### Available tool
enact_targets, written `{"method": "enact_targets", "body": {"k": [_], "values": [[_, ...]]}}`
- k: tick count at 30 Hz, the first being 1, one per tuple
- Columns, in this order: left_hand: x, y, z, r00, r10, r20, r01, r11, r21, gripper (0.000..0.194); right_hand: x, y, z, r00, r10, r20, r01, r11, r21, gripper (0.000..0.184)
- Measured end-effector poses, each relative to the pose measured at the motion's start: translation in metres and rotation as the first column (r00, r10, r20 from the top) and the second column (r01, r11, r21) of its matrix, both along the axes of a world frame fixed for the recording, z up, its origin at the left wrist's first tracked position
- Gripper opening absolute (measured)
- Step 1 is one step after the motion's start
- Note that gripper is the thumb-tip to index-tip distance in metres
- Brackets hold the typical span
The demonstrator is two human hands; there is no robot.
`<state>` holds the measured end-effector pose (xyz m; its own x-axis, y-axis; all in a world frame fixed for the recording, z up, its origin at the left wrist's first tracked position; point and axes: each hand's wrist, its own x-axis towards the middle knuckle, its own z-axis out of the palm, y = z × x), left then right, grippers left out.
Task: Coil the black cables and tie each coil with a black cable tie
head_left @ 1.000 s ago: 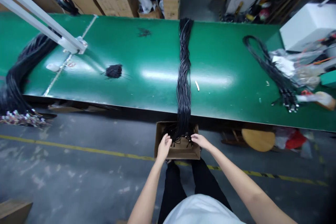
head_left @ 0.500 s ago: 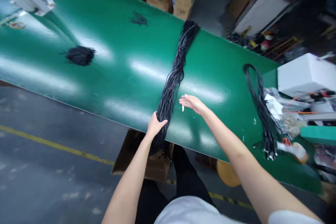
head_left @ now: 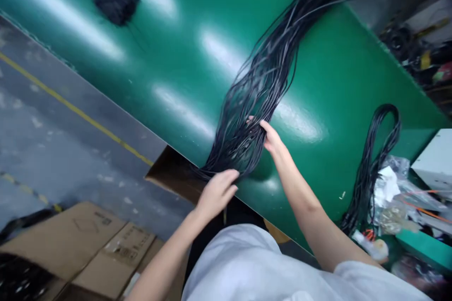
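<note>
Both hands are on the cable bundle (head_left: 261, 84) at the near edge of the green table (head_left: 183, 56). From my seat, the left hand (head_left: 216, 194) lies open, fingers stretched out, resting against the low end of the bundle where it spills over the table edge. The right hand (head_left: 271, 137) is open too, fingertips pushed in among the strands further up; I cannot tell whether any strand is pinched between them.

Printing shows on the flattened cardboard sheets (head_left: 88, 249) on the floor at lower left, but it is too blurred for me to read.

Long and black, the bundle runs diagonally, from its far end near the upper right edge of the table down toward the person's body, fanning wide in the middle and narrowing again at the left hand. Its low end hangs over an open cardboard box (head_left: 169, 176) standing under the table edge.

Glossy and streaked with light, the table top also carries a small black tangle (head_left: 116, 3) at upper left and a second looped cable bundle (head_left: 374, 160) on the right, beside a heap of plastic bags and wires (head_left: 395, 197). Below is grey concrete floor with a yellow line (head_left: 70, 106).
</note>
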<state>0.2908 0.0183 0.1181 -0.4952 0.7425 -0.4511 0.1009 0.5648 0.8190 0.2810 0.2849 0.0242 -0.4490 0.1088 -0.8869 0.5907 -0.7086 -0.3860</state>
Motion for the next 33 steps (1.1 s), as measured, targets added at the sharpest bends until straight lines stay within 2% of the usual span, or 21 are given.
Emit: {"method": "enact_targets", "body": {"k": [1,2,3,4,5,7,9,11,14,15,17,19,21,23,24,25,27,29,33], "values": [[-0.003,-0.013,-0.014,0.989,0.139,-0.039,-0.142,0.985,-0.093,0.042,0.014,0.003,-0.007,0.997,0.062,0.054,-0.063,0.998,0.031,0.031],[-0.007,-0.024,-0.030,0.961,0.260,-0.097,-0.274,0.943,-0.191,0.045,0.025,0.005,-0.013,0.989,0.120,0.089,-0.124,0.991,0.047,0.033],[-0.010,-0.033,-0.045,0.938,0.322,-0.130,-0.346,0.899,-0.268,0.051,0.034,0.006,-0.019,0.981,0.165,0.102,-0.171,0.984,0.052,0.036],[-0.013,-0.039,-0.059,0.933,0.337,-0.126,-0.359,0.874,-0.326,0.056,0.040,0.006,-0.024,0.976,0.195,0.099,-0.201,0.978,0.054,0.038],[-0.014,-0.042,-0.071,0.945,0.314,-0.090,-0.325,0.873,-0.365,0.059,0.044,0.006,-0.027,0.973,0.214,0.088,-0.219,0.974,0.061,0.040],[-0.010,-0.042,-0.086,0.980,0.197,-0.004,-0.183,0.900,-0.395,0.063,0.053,0.008,-0.032,0.967,0.241,0.078,-0.249,0.963,0.102,0.043],[-0.001,-0.041,-0.090,0.998,0.064,0.011,-0.054,0.919,-0.392,0.074,0.064,0.010,-0.035,0.948,0.308,0.083,-0.318,0.930,0.184,0.041],[0.009,-0.043,-0.088,0.999,-0.040,-0.030,0.026,0.923,-0.384,0.093,0.081,0.011,-0.037,0.904,0.418,0.090,-0.426,0.859,0.285,0.034],[0.020,-0.052,-0.088,0.987,-0.126,-0.099,0.079,0.918,-0.388,0.103,0.104,0.005,-0.040,0.798,0.596,0.096,-0.563,0.678,0.473,0.028],[0.022,-0.055,-0.089,0.982,-0.140,-0.128,0.079,0.914,-0.397,0.101,0.109,0.002,-0.041,0.756,0.645,0.113,-0.589,0.595,0.547,0.026],[0.025,-0.057,-0.093,0.973,-0.141,-0.181,0.053,0.905,-0.421,0.095,0.112,-0.004,-0.043,0.652,0.732,0.199,-0.636,0.385,0.669,0.024],[0.024,-0.056,-0.097,0.972,-0.117,-0.206,0.012,0.893,-0.451,0.089,0.108,-0.011,-0.046,0.523,0.792,0.315,-0.682,0.167,0.712,0.024],[0.021,-0.052,-0.100,0.976,-0.102,-0.190,0.000,0.883,-0.470,0.084,0.103,-0.017,-0.050,0.383,0.837,0.390,-0.706,-0.007,0.708,0.024],[0.018,-0.049,-0.102,0.981,-0.106,-0.160,0.018,0.880,-0.475,0.078,0.101,-0.021,-0.053,0.272,0.861,0.430,-0.703,-0.127,0.700,0.028],[0.017,-0.048,-0.102,0.983,-0.107,-0.151,0.023,0.880,-0.474,0.074,0.104,-0.021,-0.054,0.243,0.859,0.450,-0.701,-0.165,0.694,0.031],[0.017,-0.047,-0.101,0.983,-0.101,-0.151,0.018,0.880,-0.475,0.071,0.108,-0.020,-0.055,0.234,0.849,0.474,-0.702,-0.190,0.687,0.033],[0.020,-0.046,-0.096,0.984,-0.074,-0.165,-0.016,0.875,-0.485,0.068,0.127,-0.011,-0.054,0.278,0.799,0.533,-0.707,-0.206,0.676,0.039],[0.027,-0.045,-0.088,0.983,-0.042,-0.177,-0.052,0.868,-0.494,0.068,0.156,0.006,-0.048,0.377,0.703,0.603,-0.716,-0.192,0.671,0.046],[0.048,-0.040,-0.067,0.987,-0.018,-0.162,-0.068,0.857,-0.510,0.064,0.211,0.050,-0.028,0.553,0.412,0.724,-0.752,-0.127,0.647,0.053]]}}
